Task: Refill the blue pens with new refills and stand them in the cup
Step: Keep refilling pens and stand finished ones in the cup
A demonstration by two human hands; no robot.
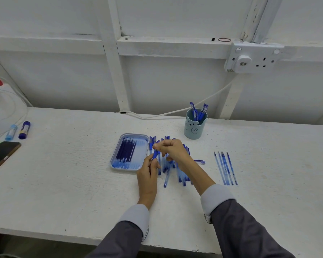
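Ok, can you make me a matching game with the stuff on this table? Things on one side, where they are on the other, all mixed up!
Things:
1. cup
2. tray
3. phone
4. loose refills

Places:
A. at the far left edge of the table
B. lying in a row, right of the pen pile
C. just left of the pen pile, with dark refills inside
D. behind the pen pile, with pens standing in it

Pairs: 1-D, 2-C, 3-A, 4-B.

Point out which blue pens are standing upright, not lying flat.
The pens in the pale blue bear cup, capped ends up. The pile of pens in front of it lies flat on the table.
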